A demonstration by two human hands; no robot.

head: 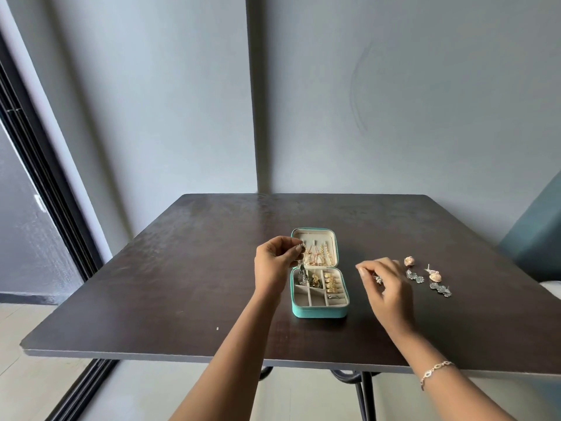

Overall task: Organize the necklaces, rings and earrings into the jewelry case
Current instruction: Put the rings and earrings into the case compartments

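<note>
Jewelry case point(319, 311), teal outside and pale inside, lies open on the dark counter point(170, 284), a little right of its middle; nearest us we see our two bare forearms reaching in over the counter's front edge, the right one wearing a bracelet point(436, 372) at the wrist; the case's near half is split into small compartments, with gold rings point(331, 282) lined up in the slots on its right side and a few more pieces in the far compartments, while the near-left ones look bare; our left hand point(274, 262) is held over the case's left edge, thumb and fingertips pinched on a silver dangling earring point(302, 273) that hangs down toward the far-left compartment; whether it touches the lining we cannot tell; our right hand point(390, 288) hovers just right of the case, fingers loosely curled, with a small silvery piece point(378, 279) at the fingertips, too small to name; beyond that hand two earrings point(437, 284) with shell-like tops and silver drops lie on the counter, apart from the case; farther back the raised lid point(315, 249) holds gold necklaces point(317, 256) hanging side by side; behind the counter stands a grey wall point(394, 101).
</note>
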